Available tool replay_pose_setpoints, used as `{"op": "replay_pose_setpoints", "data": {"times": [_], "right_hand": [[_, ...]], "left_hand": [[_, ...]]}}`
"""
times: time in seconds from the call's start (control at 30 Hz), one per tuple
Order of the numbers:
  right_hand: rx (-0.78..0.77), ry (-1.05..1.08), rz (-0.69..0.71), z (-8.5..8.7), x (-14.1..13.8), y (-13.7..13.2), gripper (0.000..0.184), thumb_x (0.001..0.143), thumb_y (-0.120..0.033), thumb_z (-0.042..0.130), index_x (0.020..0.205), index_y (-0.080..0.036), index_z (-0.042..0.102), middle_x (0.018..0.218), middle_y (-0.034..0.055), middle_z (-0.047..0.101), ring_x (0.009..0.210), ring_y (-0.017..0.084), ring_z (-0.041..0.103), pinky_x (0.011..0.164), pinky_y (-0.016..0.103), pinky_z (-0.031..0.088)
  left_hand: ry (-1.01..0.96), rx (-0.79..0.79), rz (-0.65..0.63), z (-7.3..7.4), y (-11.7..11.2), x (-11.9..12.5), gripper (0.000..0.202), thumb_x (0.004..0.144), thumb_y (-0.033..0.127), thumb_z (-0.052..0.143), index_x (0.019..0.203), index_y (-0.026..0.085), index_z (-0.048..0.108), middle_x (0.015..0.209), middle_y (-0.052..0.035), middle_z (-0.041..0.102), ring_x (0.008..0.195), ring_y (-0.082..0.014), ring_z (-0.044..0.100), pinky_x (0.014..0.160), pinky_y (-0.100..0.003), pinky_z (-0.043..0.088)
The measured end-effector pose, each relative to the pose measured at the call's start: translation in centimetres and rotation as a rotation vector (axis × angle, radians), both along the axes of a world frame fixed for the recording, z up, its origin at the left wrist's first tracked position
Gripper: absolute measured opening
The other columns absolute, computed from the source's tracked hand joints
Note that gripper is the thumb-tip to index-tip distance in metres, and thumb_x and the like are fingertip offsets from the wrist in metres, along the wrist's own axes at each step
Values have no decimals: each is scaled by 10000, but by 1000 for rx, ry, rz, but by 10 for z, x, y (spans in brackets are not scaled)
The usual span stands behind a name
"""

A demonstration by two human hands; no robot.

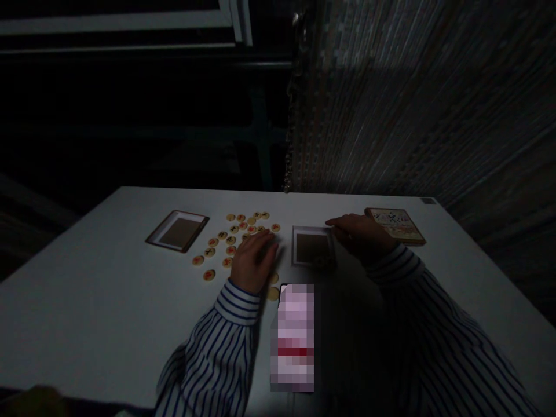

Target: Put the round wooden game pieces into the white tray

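1. A flat phone-like rectangle (293,339), its face blurred out, lies on the white table (87,301) close to the near edge, between the person's two striped sleeves (226,341).
2. One pale disc (273,293) lies just beside the left wrist, touching the far corner of the blurred rectangle.
3. The left hand (254,260) rests palm down near the middle of the table. Its fingers are close together and bent over the near right part of a scatter of round game pieces (222,235). Whether a piece is gripped under them cannot be told.
4. The pieces are cream discs with red or black marks, spread loosely from the hand toward the far edge and to the left.
5. A shallow open box tray (313,248) lies just right of the left hand.
6. The right hand (360,234) lies on the tray's far right rim, fingers stretched out narrow and pointing left. In the dark, a pinch on the rim cannot be made out.
7. A second shallow tray (177,230) lies left of the pieces, well apart from both hands.
8. A printed box lid (395,225) lies near the far right corner, just beyond the right hand.
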State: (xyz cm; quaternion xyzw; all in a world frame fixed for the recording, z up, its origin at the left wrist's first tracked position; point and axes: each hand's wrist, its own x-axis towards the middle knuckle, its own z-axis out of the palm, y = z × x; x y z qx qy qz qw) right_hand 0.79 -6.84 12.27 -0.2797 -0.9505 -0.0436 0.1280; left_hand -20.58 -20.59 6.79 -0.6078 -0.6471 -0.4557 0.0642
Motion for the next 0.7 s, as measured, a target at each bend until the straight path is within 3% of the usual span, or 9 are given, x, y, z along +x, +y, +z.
{"op": "replay_pose_setpoints", "data": {"times": [0.17, 0.3, 0.47, 0.7], "right_hand": [[42, 119, 16, 3, -4, -6, 291, 826, -222, 379, 1024, -157, 581, 930, 73, 651, 825, 185, 572, 699, 309, 374], [19, 157, 49, 3, -10, -10, 294, 836, -219, 366, 1015, -142, 586, 947, 75, 647, 835, 179, 568, 716, 301, 385], [-10, 106, 41, 6, -22, -20, 304, 840, -222, 357, 1013, -140, 594, 919, 81, 648, 830, 190, 562, 719, 311, 385], [-22, 36, 85, 6, -40, -26, 307, 841, -252, 364, 1022, -160, 593, 898, 77, 637, 811, 197, 557, 705, 306, 377]], "left_hand": [[-56, 37, 118, 16, -18, -23, 261, 755, 284, 559, 983, 165, 604, 1017, -69, 634, 978, -187, 566, 880, -360, 447], [-80, 22, 242, 20, -35, -43, 254, 759, 307, 548, 976, 189, 608, 1006, -50, 638, 939, -190, 587, 839, -348, 469], [-102, 20, 284, 17, -51, -59, 239, 759, 322, 545, 941, 185, 620, 998, -51, 641, 940, -189, 590, 862, -352, 456], [-72, -14, 292, 3, -61, -63, 206, 755, 330, 548, 884, 192, 629, 1001, -59, 632, 944, -187, 578, 846, -361, 460]]}}
